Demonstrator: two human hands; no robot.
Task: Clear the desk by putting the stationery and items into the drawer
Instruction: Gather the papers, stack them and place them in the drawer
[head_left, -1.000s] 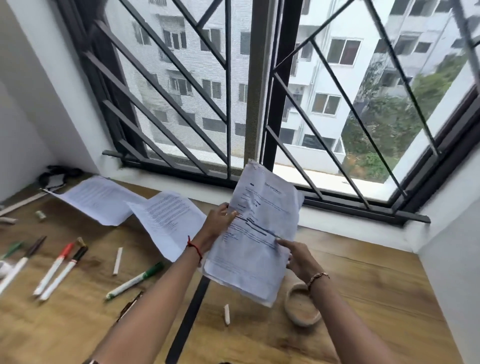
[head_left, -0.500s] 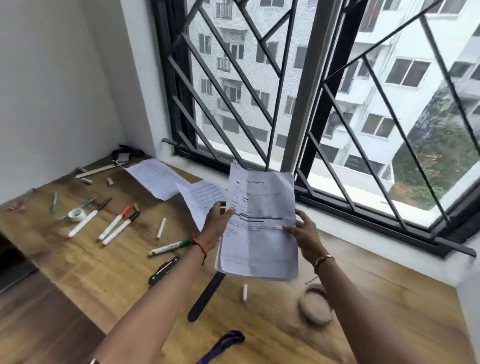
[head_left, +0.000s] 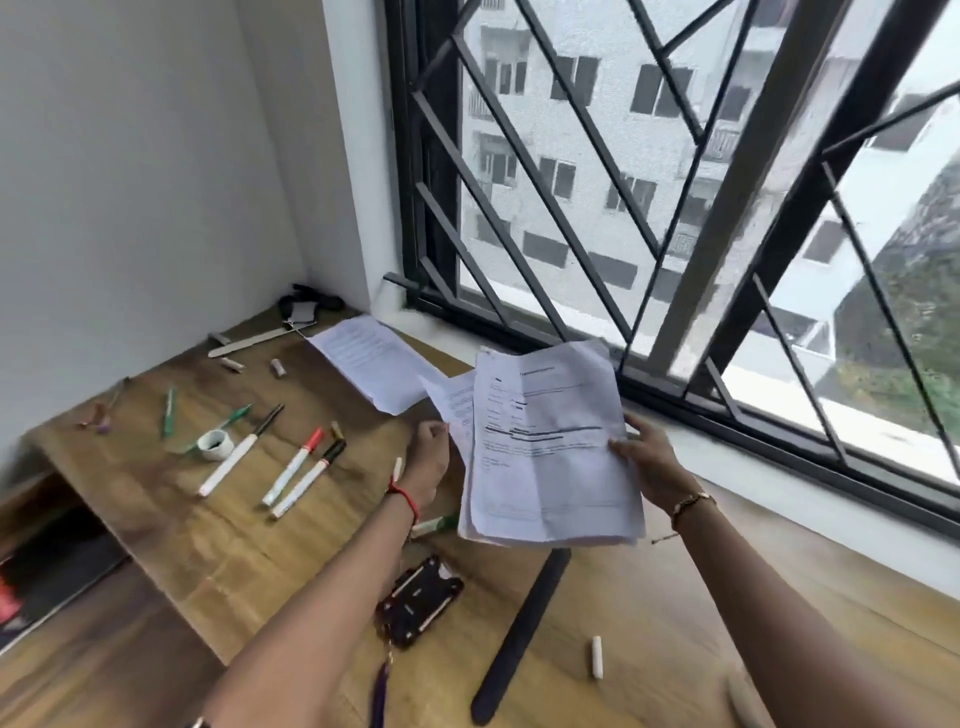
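My right hand (head_left: 649, 462) grips the right edge of a stack of printed papers (head_left: 545, 457), held up above the wooden desk (head_left: 182, 525). My left hand (head_left: 431, 457) is off the stack and pinches the edge of a loose sheet (head_left: 453, 408) just left of it. Another sheet (head_left: 374, 364) lies flat further back. Three white markers (head_left: 293, 467) lie in the middle of the desk, beside a small tape roll (head_left: 214, 445) and green pens (head_left: 169, 410). A green-capped marker (head_left: 434, 526) shows under my left wrist.
A black card holder (head_left: 420, 600) on a purple lanyard (head_left: 379, 691) lies near my left forearm. A long black strip (head_left: 522, 634) and a white chalk stick (head_left: 597, 657) lie under the papers. A wooden stick (head_left: 254, 340) lies far back. A barred window (head_left: 675, 260) borders the right.
My left hand has let go of the paper stack and moved left to the loose sheet. My right hand alone holds the stack. The view has swung left.
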